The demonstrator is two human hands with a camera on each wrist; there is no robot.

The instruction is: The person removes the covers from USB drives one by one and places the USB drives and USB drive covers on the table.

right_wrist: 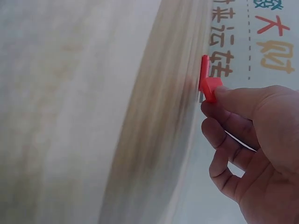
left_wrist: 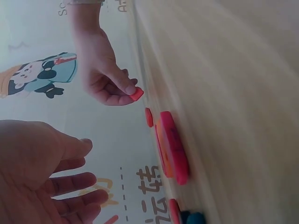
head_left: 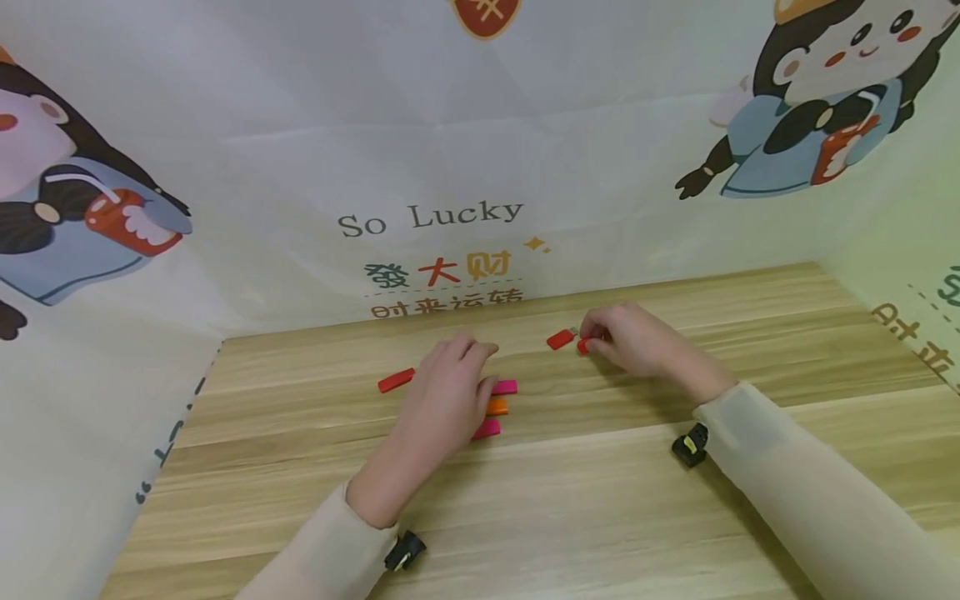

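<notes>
My right hand (head_left: 633, 340) pinches a small red cap (right_wrist: 212, 87) between thumb and fingertips. Just left of it, a red USB stick (head_left: 560, 339) lies on the table, its metal plug bare and pointing toward that hand. My left hand (head_left: 448, 396) is held over the table with loosely extended fingers and nothing in its grasp. Partly hidden behind it lie two pink sticks (head_left: 505, 387) and an orange stick (head_left: 497, 406) between them. Another red stick (head_left: 396, 380) lies to the left of this hand.
The wooden table (head_left: 585, 508) meets a printed white backdrop (head_left: 300, 167) at the back and sides. A dark teal rounded thing (left_wrist: 194, 218) shows beside a red piece at the bottom of the left wrist view. A small black device (head_left: 690, 446) sits at the right cuff.
</notes>
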